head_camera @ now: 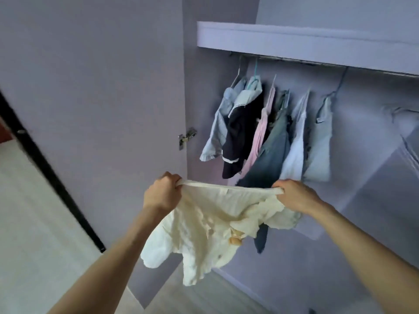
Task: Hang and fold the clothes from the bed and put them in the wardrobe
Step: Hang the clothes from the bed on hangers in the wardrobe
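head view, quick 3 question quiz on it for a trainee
1. True or false: the cream garment is already on a hanger.
2. Which hands grip the garment's top edge? A) left hand only B) right hand only C) both
3. What colour is the narrow garment hanging between the dark top and the grey-blue one on the rail?

Key: 1 false; 2 C; 3 pink.

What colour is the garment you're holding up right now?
Cream, off-white garment, held by both hands, left and right; head view.
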